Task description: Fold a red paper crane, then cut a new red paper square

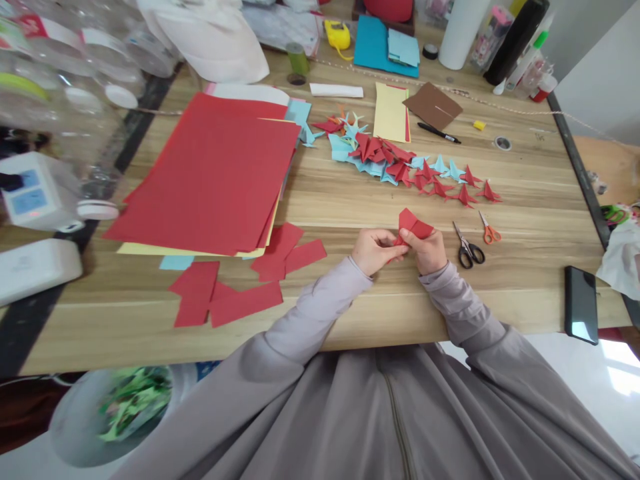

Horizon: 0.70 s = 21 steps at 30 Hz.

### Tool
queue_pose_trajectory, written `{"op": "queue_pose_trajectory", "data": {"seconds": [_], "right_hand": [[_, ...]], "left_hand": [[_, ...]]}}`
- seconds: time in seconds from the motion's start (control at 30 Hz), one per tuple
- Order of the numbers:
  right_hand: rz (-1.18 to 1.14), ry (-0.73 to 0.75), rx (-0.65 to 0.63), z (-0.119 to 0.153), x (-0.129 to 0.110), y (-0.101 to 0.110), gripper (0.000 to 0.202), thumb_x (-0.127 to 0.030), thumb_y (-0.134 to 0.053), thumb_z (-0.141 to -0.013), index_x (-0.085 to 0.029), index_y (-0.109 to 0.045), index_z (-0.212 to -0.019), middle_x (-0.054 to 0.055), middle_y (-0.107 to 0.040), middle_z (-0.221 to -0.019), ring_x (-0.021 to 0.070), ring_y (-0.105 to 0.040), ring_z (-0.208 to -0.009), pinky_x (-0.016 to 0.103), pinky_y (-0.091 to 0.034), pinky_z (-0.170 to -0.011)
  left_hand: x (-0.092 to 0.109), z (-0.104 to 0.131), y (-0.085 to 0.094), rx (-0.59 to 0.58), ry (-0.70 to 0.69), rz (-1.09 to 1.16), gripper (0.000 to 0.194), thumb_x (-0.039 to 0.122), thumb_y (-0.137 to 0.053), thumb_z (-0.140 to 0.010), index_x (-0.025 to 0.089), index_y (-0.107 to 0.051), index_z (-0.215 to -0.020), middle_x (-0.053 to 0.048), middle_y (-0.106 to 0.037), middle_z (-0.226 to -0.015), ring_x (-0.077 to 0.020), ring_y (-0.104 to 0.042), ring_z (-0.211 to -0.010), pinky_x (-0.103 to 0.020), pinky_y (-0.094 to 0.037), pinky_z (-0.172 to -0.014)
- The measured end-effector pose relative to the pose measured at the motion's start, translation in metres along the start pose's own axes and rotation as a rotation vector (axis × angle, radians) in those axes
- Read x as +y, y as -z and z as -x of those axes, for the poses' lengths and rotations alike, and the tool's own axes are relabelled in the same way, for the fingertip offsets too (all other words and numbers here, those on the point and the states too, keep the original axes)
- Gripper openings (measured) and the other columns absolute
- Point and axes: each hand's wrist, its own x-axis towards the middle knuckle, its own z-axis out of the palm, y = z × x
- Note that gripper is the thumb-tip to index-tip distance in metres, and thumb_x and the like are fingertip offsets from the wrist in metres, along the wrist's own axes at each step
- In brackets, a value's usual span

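Observation:
Between my hands is a piece of folded red paper (414, 223), with crease lines showing on its upper part. My left hand (375, 249) pinches its lower left edge. My right hand (428, 251) grips it from the right, thumb pressed on the paper; the fingers behind are hidden. Just right of my right hand lie black-handled scissors (469, 252) and smaller orange-handled scissors (491, 232). Beyond my hands, folded red paper cranes (440, 189) and light blue ones spread across the table. Cut red paper pieces (247, 303) lie to my left.
A stack of large red sheets (215, 173) covers the table's left part. A phone (581, 305) lies at the right front edge. Farther back are a black pen (439, 133), brown paper (433, 106) and a yellow tape measure (337, 35). A bin (80, 427) stands below left.

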Motion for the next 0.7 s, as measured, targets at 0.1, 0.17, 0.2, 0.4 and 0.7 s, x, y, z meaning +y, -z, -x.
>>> {"op": "queue_pose_trajectory", "data": {"seconds": [0.1,0.17,0.2,0.4,0.7], "right_hand": [[-0.072,-0.093,0.061,-0.003,0.001,-0.001,0.040,-0.051,-0.071,-0.065,-0.018,-0.056,-0.049,-0.003,-0.057,-0.045,0.0095,-0.048,-0.039,0.024,-0.040,-0.039],[-0.103,-0.116,0.092,-0.005,0.000,0.000,0.040,-0.051,-0.074,-0.061,-0.018,-0.056,-0.049,-0.003,-0.055,-0.045,0.0094,-0.048,-0.040,0.024,-0.039,-0.040],[-0.118,-0.113,0.109,-0.006,-0.001,0.001,0.038,-0.050,-0.076,-0.058,-0.017,-0.057,-0.049,-0.003,-0.055,-0.046,0.0091,-0.047,-0.042,0.024,-0.039,-0.041],[-0.103,0.028,0.158,-0.010,-0.002,0.007,0.032,-0.043,-0.079,-0.056,-0.018,-0.061,-0.049,-0.004,-0.055,-0.050,0.0082,-0.047,-0.050,0.024,-0.040,-0.051],[-0.045,0.041,0.085,-0.011,0.000,0.010,0.032,-0.043,-0.078,-0.059,-0.019,-0.059,-0.049,-0.004,-0.055,-0.052,0.0083,-0.048,-0.051,0.024,-0.041,-0.053]], "left_hand": [[0.001,0.000,-0.001,-0.023,0.005,0.005,0.029,0.035,-0.080,-0.049,0.014,-0.060,-0.051,-0.002,-0.063,-0.048,-0.0121,-0.057,-0.043,-0.025,-0.046,-0.046],[0.000,0.000,-0.001,-0.026,0.000,0.010,0.029,0.035,-0.080,-0.050,0.014,-0.060,-0.051,-0.001,-0.062,-0.047,-0.0115,-0.056,-0.042,-0.025,-0.046,-0.046],[0.000,-0.001,0.000,-0.026,-0.002,0.014,0.029,0.035,-0.080,-0.051,0.014,-0.059,-0.051,-0.001,-0.061,-0.047,-0.0111,-0.055,-0.042,-0.025,-0.045,-0.046],[-0.006,-0.003,0.001,-0.037,0.003,0.052,0.028,0.034,-0.078,-0.055,0.013,-0.061,-0.056,-0.001,-0.061,-0.049,-0.0104,-0.056,-0.044,-0.023,-0.045,-0.047],[-0.005,-0.003,0.002,-0.049,0.014,0.077,0.031,0.039,-0.076,-0.056,0.013,-0.060,-0.053,-0.002,-0.061,-0.051,-0.0114,-0.056,-0.044,-0.026,-0.047,-0.047]]}}
